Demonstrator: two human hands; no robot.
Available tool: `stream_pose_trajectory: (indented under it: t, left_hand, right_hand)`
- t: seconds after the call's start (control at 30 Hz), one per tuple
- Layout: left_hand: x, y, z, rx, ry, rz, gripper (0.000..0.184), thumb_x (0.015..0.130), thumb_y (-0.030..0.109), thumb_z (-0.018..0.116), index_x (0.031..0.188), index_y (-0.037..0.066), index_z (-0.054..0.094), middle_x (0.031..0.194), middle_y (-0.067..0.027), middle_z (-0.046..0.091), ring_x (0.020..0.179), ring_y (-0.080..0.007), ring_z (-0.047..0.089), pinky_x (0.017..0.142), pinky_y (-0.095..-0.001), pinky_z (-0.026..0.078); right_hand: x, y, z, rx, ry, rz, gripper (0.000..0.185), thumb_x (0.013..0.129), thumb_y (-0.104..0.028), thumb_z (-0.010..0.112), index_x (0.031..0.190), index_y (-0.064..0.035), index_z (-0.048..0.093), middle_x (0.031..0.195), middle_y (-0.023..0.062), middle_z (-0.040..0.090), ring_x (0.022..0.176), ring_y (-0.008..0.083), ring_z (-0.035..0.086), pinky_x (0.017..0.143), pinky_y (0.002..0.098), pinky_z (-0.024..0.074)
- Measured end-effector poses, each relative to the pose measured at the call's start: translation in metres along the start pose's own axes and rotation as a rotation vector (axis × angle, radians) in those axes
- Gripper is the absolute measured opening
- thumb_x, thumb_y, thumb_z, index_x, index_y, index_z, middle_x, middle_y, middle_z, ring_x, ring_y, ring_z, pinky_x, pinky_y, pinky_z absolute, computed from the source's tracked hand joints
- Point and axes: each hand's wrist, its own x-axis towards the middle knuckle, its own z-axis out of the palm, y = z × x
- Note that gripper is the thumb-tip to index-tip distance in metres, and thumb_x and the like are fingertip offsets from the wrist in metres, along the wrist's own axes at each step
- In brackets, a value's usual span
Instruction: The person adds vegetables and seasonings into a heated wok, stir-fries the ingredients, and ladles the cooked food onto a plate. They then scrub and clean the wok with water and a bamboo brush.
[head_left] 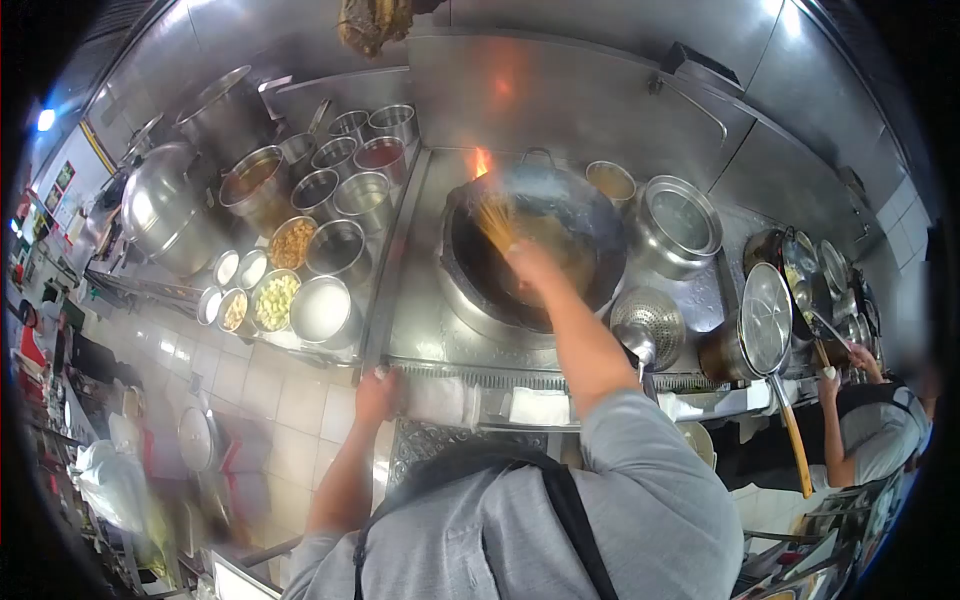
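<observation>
My right hand is closed around a bamboo wok brush, whose splayed bristles reach into a large dark wok. Murky liquid lies in the bottom of the wok. A flame rises behind its far left rim. At the stove's front edge, my left hand is closed beside the corner of the counter; a small white bit shows at its fingers, and what it grips is hidden. Folded white cloths lie along the front rail, just right of that hand.
Steel pots of sauces and ingredients, among them chopped green vegetables, crowd the left. A perforated ladle, a lidded pot and a long-handled strainer stand right. Another person works at the far right.
</observation>
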Motion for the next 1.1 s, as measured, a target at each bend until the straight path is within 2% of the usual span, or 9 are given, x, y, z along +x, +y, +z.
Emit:
stream_pose_trajectory:
  t: [0.1,0.2,0.3,0.47,0.53,0.6,0.77,0.9,1.1]
  left_hand:
    - [-0.003,-0.008,0.003,0.021,0.03,-0.004,0.067,0.09,0.055,0.066,0.122,-0.005,0.068,0.111,-0.0311,0.072,0.11,-0.0465,0.068,0.094,-0.0506,0.053]
    - [0.0,-0.006,0.005,0.013,0.057,0.001,0.062,0.091,0.051,0.067,0.121,-0.003,0.068,0.109,-0.0266,0.074,0.107,-0.0425,0.07,0.092,-0.0474,0.053]
    - [0.004,-0.019,0.008,0.062,0.053,-0.005,0.06,0.091,0.05,0.068,0.121,-0.001,0.068,0.108,-0.0239,0.075,0.105,-0.0403,0.071,0.091,-0.0456,0.052]
    - [-0.003,-0.01,0.004,0.016,0.045,0.022,0.06,0.09,0.05,0.068,0.12,-0.002,0.07,0.106,-0.0275,0.074,0.104,-0.0448,0.07,0.09,-0.0501,0.054]
    - [-0.01,-0.002,-0.002,0.008,0.068,0.029,0.06,0.09,0.05,0.068,0.12,-0.002,0.07,0.107,-0.0278,0.074,0.105,-0.045,0.07,0.091,-0.0501,0.054]
    - [-0.013,-0.007,0.002,-0.009,0.072,0.033,0.06,0.09,0.05,0.068,0.12,-0.002,0.07,0.108,-0.0281,0.073,0.107,-0.0451,0.069,0.092,-0.0502,0.053]
    - [-0.005,-0.008,0.006,0.048,0.089,0.015,0.06,0.091,0.05,0.067,0.12,-0.003,0.069,0.111,-0.0291,0.072,0.11,-0.0452,0.068,0.095,-0.0502,0.052]
    - [0.001,-0.016,0.005,-0.02,0.013,0.005,0.061,0.091,0.049,0.067,0.118,-0.005,0.069,0.109,-0.0304,0.072,0.108,-0.0461,0.068,0.094,-0.0506,0.052]
    - [-0.006,-0.009,0.004,-0.004,0.061,0.017,0.061,0.09,0.05,0.068,0.116,-0.004,0.069,0.107,-0.0302,0.072,0.106,-0.0459,0.069,0.091,-0.0507,0.053]
  right_hand:
    - [-0.085,0.002,0.002,-0.356,0.023,-0.167,0.043,0.097,-0.034,0.059,0.131,-0.0076,0.06,0.116,0.0289,0.07,0.113,0.0452,0.066,0.098,0.0551,0.0513]
    - [-0.157,-0.002,-0.087,-0.506,-0.181,-0.136,0.054,0.094,-0.037,0.062,0.143,-0.0147,0.058,0.124,0.0198,0.071,0.114,0.0402,0.068,0.098,0.0503,0.0528]
    - [-0.081,0.01,-0.154,-0.891,-0.313,0.024,0.044,0.09,-0.034,0.062,0.116,-0.0012,0.073,0.105,0.0203,0.076,0.066,0.0384,0.073,0.064,0.0469,0.0592]
    - [-0.015,0.039,-0.061,-0.39,0.174,0.18,0.035,0.093,-0.034,0.064,0.109,-0.006,0.077,0.114,0.0198,0.075,0.109,0.038,0.071,0.092,0.0498,0.0558]
    - [-0.06,0.036,-0.036,-0.511,0.1,0.059,0.043,0.097,-0.033,0.061,0.131,-0.0067,0.066,0.124,0.0215,0.071,0.115,0.0413,0.067,0.099,0.052,0.0521]
    - [-0.148,0.012,-0.062,-0.544,-0.012,0.042,0.047,0.098,-0.034,0.06,0.137,-0.0082,0.06,0.125,0.0202,0.071,0.116,0.0412,0.067,0.102,0.0513,0.0507]
    - [-0.103,0.089,-0.167,-0.706,-0.011,0.034,0.041,0.095,-0.033,0.059,0.127,-0.0087,0.069,0.124,0.021,0.071,0.115,0.0405,0.068,0.099,0.0505,0.0521]
    - [0.008,0.073,-0.106,-0.436,0.125,0.149,0.036,0.095,-0.031,0.059,0.116,-0.0045,0.072,0.114,0.0209,0.073,0.101,0.0397,0.071,0.085,0.0479,0.057]
    - [-0.095,0.018,-0.089,-0.317,0.009,0.177,0.042,0.092,-0.037,0.065,0.125,-0.011,0.071,0.118,0.0192,0.073,0.112,0.041,0.069,0.093,0.0497,0.0556]
